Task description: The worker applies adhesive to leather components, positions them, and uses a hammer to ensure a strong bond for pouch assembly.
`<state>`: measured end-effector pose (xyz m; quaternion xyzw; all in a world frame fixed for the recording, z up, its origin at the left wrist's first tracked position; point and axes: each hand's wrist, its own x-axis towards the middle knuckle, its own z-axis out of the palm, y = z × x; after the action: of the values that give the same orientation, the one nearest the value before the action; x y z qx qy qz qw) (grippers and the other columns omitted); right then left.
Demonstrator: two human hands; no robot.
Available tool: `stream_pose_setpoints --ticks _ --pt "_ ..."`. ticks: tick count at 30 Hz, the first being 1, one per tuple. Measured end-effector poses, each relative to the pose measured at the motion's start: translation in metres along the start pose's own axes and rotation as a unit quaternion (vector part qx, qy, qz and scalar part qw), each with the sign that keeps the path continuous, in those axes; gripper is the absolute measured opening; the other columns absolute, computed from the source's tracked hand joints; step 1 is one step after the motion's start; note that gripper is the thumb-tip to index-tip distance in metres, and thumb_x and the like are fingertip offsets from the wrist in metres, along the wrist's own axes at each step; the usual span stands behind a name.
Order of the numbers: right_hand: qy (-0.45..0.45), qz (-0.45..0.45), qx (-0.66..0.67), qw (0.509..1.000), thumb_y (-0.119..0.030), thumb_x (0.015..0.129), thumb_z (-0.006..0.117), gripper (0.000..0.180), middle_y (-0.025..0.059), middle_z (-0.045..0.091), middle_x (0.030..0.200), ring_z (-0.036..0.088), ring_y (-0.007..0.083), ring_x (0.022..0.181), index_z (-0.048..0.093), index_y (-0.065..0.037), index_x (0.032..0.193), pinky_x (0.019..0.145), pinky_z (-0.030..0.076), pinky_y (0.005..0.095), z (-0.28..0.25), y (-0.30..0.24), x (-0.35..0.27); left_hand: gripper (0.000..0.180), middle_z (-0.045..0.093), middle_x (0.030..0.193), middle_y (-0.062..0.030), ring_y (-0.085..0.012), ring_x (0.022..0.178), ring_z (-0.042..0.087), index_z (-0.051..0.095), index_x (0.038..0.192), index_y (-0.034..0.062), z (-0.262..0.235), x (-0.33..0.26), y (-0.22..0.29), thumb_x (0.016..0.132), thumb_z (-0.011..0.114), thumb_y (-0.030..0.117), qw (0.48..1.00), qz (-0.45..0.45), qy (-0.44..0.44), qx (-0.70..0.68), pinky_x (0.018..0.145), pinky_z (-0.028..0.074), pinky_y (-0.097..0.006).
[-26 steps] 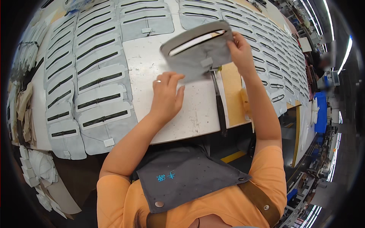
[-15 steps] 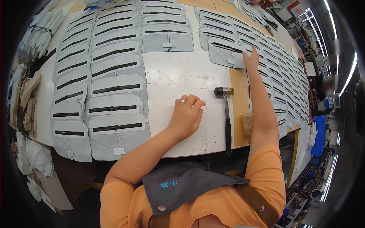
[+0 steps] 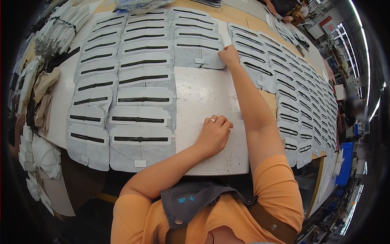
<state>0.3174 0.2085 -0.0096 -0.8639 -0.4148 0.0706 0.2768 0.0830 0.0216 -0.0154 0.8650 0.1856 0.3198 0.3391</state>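
My right hand (image 3: 229, 56) reaches far forward, fingers closed at the right edge of a grey fabric panel (image 3: 187, 59). That panel is the nearest one in the middle column. It carries a black strip in a pale frame and a small white tag. My left hand (image 3: 215, 131) rests on the white tabletop (image 3: 203, 87), fingers curled in and a ring on one. Whatever its fingertips may hold is hidden. Left of it lie overlapping rows of similar grey panels (image 3: 142, 152). Just beyond my right forearm lies another tagged panel (image 3: 255, 76).
More overlapping panels (image 3: 300, 101) cover the right side of the table. A tied bundle of white pieces (image 3: 61, 30) lies at the far left, with brown cloth (image 3: 44, 87) nearer. Clear plastic wrapping (image 3: 142, 5) sits at the back. Another person's hand (image 3: 288, 19) shows at the far right.
My right hand has left the tagged panel in the right group and moved left to the middle column's panel. The dark cylinder and long black tool are now hidden. The view has shifted.
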Motion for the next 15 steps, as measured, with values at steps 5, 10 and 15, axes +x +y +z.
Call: stream_pose_setpoints --ticks 5,10,15 --pt "0.005 -0.011 -0.005 1.000 -0.015 0.081 0.059 0.021 0.0188 0.067 0.100 0.064 0.0356 0.096 0.062 -0.002 0.097 0.080 0.052 0.0428 -0.003 0.007 -0.012 0.016 0.053 0.098 -0.0097 -0.0280 0.095 0.049 0.059 0.097 0.0066 0.005 -0.001 0.000 0.081 0.059 0.005 1.000 0.022 -0.012 0.010 0.084 0.037 -0.040" --pt "0.048 -0.087 -0.091 0.991 -0.015 0.087 0.056 0.016 0.0156 0.067 0.095 0.064 0.0349 0.092 0.060 -0.003 0.096 0.076 0.052 0.0450 -0.020 -0.008 -0.035 0.017 0.054 0.098 -0.0100 -0.0288 0.094 0.051 0.059 0.098 0.0076 0.004 0.000 -0.007 0.082 0.058 0.005 0.999 0.021 -0.011 0.026 0.085 0.038 -0.041" --pt "0.100 -0.244 0.026 0.964 -0.015 0.091 0.054 0.013 0.0160 0.066 0.090 0.065 0.0367 0.080 0.051 -0.002 0.093 0.066 0.052 0.0428 -0.051 -0.026 -0.070 0.015 0.055 0.096 -0.0113 -0.0299 0.094 0.053 0.059 0.096 0.0070 0.007 0.001 -0.013 0.082 0.057 0.005 0.998 0.037 -0.028 0.035 0.084 0.039 -0.042"
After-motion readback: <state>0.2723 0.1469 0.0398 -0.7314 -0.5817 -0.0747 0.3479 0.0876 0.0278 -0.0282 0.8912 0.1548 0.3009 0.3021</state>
